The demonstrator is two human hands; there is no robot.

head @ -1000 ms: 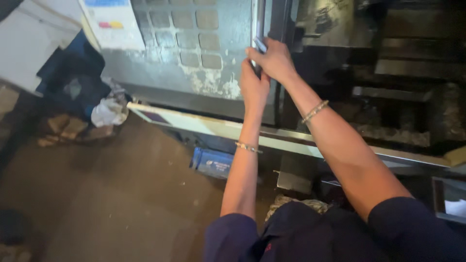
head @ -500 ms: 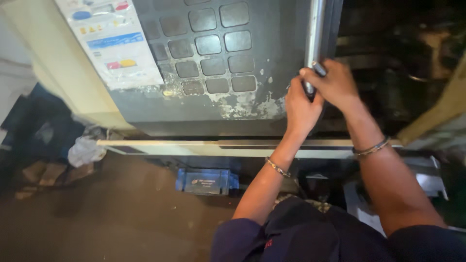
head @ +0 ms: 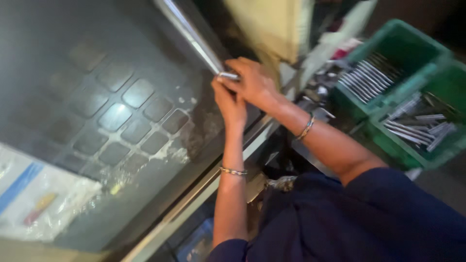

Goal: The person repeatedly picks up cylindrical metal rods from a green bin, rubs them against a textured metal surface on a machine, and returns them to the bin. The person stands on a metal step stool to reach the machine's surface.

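A shiny metal handle bar [head: 191,36] runs along the edge of a large grey sliding machine door [head: 97,111] with a gridded window. My left hand [head: 228,104] and my right hand [head: 252,82] are both wrapped around the lower end of that bar, the right one above and over the left. Each wrist carries a thin bracelet. The frame is tilted and blurred.
Two green plastic crates [head: 388,92] holding several slim metal rods stand at the right. A white label sheet [head: 39,199] is stuck on the door at lower left. A metal rail [head: 194,199] runs under the door. A blue box [head: 194,245] lies on the floor below.
The view has swung and tilted sharply to the right, bringing the green crates into sight. Both hands stay on the handle bar, and the door appears shifted leftward.
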